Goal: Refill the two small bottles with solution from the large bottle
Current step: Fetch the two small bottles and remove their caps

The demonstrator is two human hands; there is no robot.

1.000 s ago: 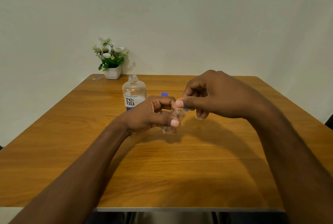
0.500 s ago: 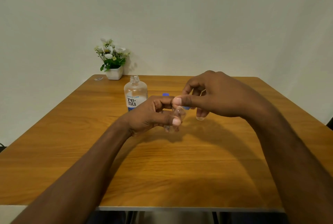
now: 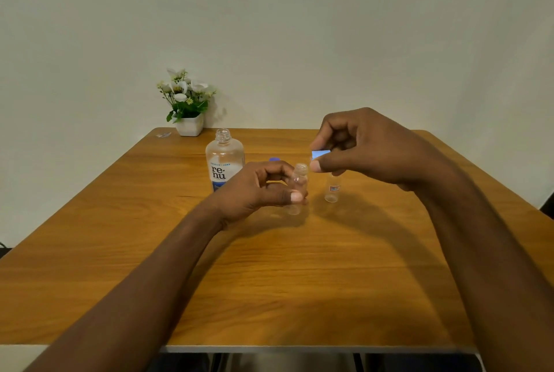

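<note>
My left hand (image 3: 260,189) grips a small clear bottle (image 3: 298,184) upright on the table, its neck open. My right hand (image 3: 362,147) is raised just right of that neck and pinches a small blue cap (image 3: 320,154) between thumb and fingers. A second small clear bottle (image 3: 332,189) with a red label stands under my right hand, its top hidden by the fingers. The large clear bottle (image 3: 224,162), labelled "renu", stands uncapped behind my left hand. A blue object (image 3: 274,159), perhaps a cap, peeks over my left knuckles.
A wooden table (image 3: 269,281) carries everything. A white pot of white flowers (image 3: 187,102) stands at the back left edge, with a small clear scrap (image 3: 163,134) beside it. A plain wall rises behind.
My right hand has lifted up and to the right, taking the blue cap off the small bottle held by my left hand. The second small bottle has come into sight.
</note>
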